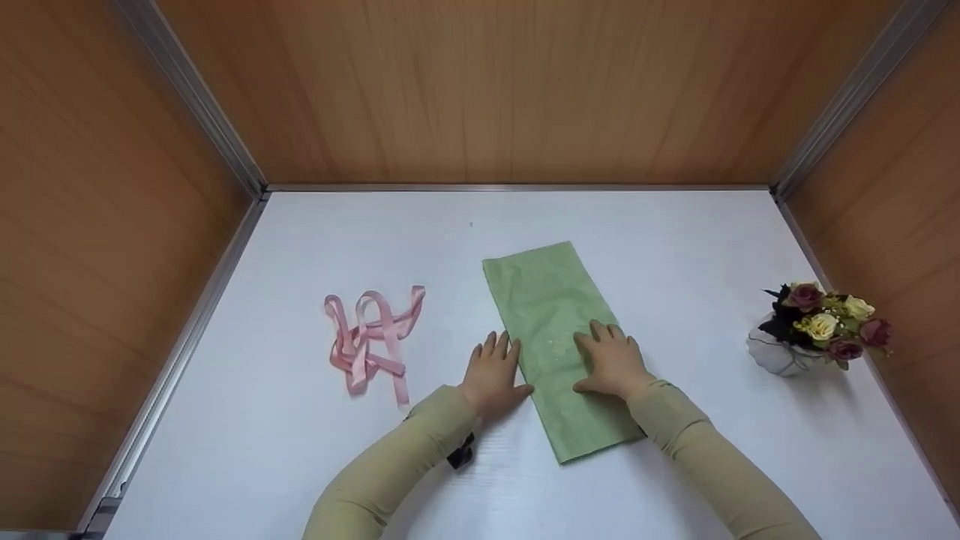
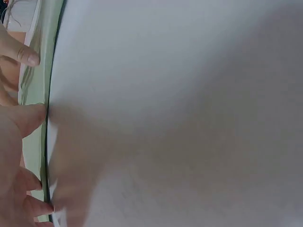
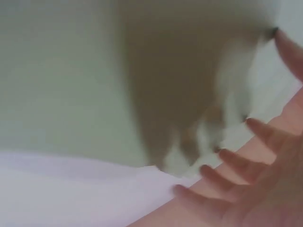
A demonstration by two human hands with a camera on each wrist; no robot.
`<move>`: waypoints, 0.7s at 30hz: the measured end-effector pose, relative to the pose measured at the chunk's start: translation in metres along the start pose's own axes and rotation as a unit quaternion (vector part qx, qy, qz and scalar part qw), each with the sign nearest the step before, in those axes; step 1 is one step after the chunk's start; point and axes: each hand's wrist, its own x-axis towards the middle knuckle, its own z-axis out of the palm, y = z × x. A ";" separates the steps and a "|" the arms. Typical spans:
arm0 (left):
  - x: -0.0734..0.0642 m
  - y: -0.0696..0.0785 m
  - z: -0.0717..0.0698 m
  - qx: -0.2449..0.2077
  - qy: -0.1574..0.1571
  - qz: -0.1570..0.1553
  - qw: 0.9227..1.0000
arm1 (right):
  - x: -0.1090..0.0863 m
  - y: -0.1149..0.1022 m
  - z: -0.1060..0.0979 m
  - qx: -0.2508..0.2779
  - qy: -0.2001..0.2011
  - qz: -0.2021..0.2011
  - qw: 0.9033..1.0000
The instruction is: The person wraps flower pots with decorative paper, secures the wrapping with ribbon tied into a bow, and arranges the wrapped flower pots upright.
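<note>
A light green cloth, folded into a long rectangle, lies slanted on the white table. My left hand is at its left edge, fingers extended and thumb pointing toward the cloth. In the left wrist view the fingertips of the left hand touch along the layered edge of the cloth. On top of the cloth, near its right edge, rests my right hand with its fingers spread. The right wrist view shows the right hand with its fingers apart over the cloth, casting a shadow on it.
A loosely tangled pink ribbon lies left of the cloth. To the right stands a white vase with purple and yellow flowers. Wooden panels in metal frames border the white table at the back and sides.
</note>
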 end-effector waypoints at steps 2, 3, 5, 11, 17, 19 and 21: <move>0.001 0.001 0.001 -0.001 -0.002 0.008 1.000 | 0.000 0.006 0.000 0.009 -0.007 -0.021 1.000; 0.001 0.001 0.001 0.001 -0.003 0.010 1.000 | -0.001 0.007 0.000 0.015 -0.012 -0.028 0.999; 0.002 0.001 0.002 0.004 -0.003 0.016 1.000 | -0.002 0.010 0.001 0.022 -0.025 -0.032 0.999; 0.003 0.004 0.000 -0.004 -0.007 0.026 1.000 | -0.004 0.010 0.004 0.046 -0.052 -0.011 0.998; 0.000 0.008 -0.001 -0.006 -0.012 0.028 1.000 | -0.004 0.010 0.005 0.053 -0.052 -0.005 0.997; -0.002 0.008 -0.001 0.005 -0.016 0.031 0.999 | -0.004 0.011 0.006 0.055 -0.051 -0.004 0.997; -0.004 0.010 0.000 0.020 -0.022 0.036 0.999 | -0.005 0.012 0.006 0.057 -0.051 -0.003 0.997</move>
